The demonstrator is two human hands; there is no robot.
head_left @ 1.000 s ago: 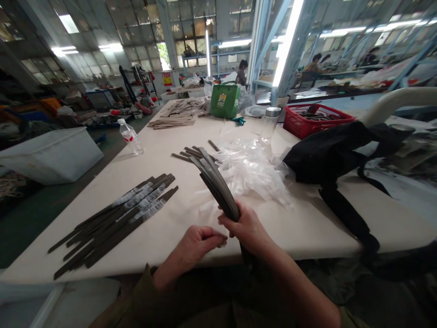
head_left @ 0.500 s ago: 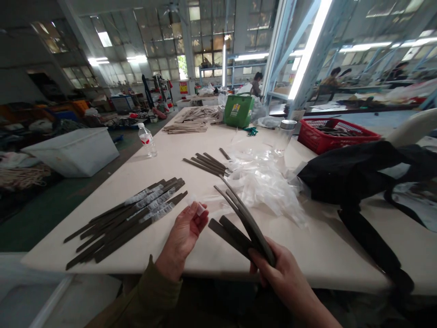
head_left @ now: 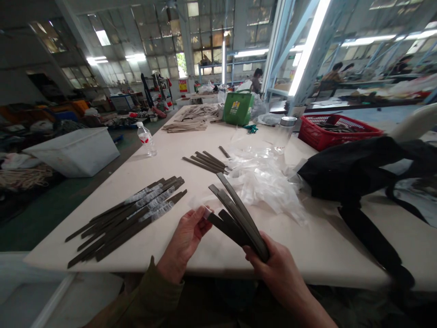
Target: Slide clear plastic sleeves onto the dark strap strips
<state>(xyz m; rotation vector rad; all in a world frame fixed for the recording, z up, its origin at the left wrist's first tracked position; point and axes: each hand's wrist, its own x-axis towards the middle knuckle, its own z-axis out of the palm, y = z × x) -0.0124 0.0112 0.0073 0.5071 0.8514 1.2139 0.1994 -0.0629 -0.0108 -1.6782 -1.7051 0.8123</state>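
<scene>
White table (head_left: 177,150); right hand (head_left: 278,273) grips dark strips (head_left: 239,218), left-hand fingers (head_left: 201,216) pinch tip.

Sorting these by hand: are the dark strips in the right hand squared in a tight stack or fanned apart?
Fanned apart: the dark strips splay from the right hand, tips separated; the left hand pinches one tip.
</scene>
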